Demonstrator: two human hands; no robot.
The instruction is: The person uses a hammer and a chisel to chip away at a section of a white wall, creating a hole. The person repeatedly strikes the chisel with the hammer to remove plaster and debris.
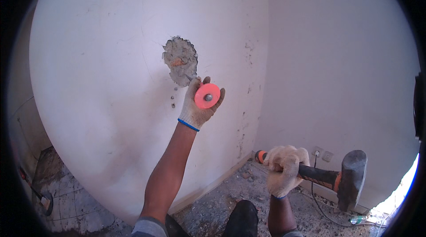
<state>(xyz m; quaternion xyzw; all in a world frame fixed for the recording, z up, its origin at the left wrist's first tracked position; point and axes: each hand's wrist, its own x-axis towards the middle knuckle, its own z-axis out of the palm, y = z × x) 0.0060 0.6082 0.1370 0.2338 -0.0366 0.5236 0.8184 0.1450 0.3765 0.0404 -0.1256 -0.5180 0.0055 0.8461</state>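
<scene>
Slanting away from the viewer in the head view, the guarded chisel [208, 98] runs up and left from its round steel butt to a tip at the lower edge of a chipped patch [179, 57]. The left hand [191, 106], gloved in dusty knit with a blue cuff, is nearer the patch, its fingers curled round the shank behind a smooth, coral-pink disc guard [214, 91]; the guard partly hides them. Well apart, down and to the right of that butt, the right hand [286, 170] closes its fingers fully on the black-and-orange handle of a club hammer [352, 181]. The handle lies nearly level, with the blocky, scuffed metal head standing upright at its right end. Around the patch's ragged grey mortar, smooth white wall plaster [102, 55] shows hairline cracks; gritty rubble [202, 208] covers the floor below.
</scene>
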